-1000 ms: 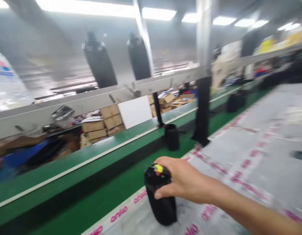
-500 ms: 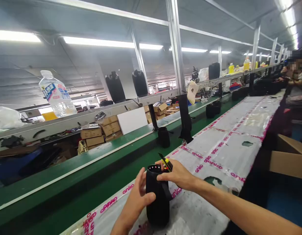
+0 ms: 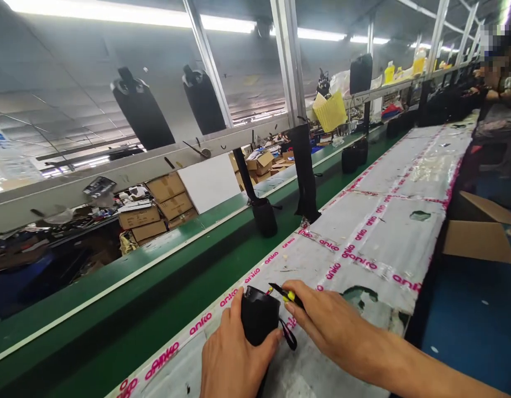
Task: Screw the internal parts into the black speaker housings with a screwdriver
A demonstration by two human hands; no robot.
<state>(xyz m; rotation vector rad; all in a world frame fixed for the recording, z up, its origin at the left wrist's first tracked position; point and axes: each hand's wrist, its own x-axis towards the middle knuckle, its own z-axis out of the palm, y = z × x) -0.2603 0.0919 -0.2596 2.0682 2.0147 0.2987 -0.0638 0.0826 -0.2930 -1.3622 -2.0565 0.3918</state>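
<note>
Left hand: I have the left hand (image 3: 233, 351) grasping the black cylinder (image 3: 259, 318), thumb on its right side and fingers on its left.
Black cylinder: it is at the near edge of my view, over the sheeted table (image 3: 388, 221), its lower part mostly hidden by the left hand.
Strap: a black strap loop (image 3: 289, 338) hangs at the cylinder's right side, between the two hands.
Right hand: I see the right hand (image 3: 334, 318) clenched on a yellow-and-black cutter (image 3: 292, 297), just right of the cylinder.
Cutter tip: it points left, by the cylinder's upper rim; I cannot tell whether they touch.
Table: white sheeting is taped with pink "anko" lettering, running to the far right.
Green belt: the green belt (image 3: 189, 276) runs along the table's left side, and a black pot-shaped piece (image 3: 264, 217) stands on it, farther off.
Right side: an open carton (image 3: 479, 240) is beside the table.
Far right: I make out another person (image 3: 504, 77) by the table.
</note>
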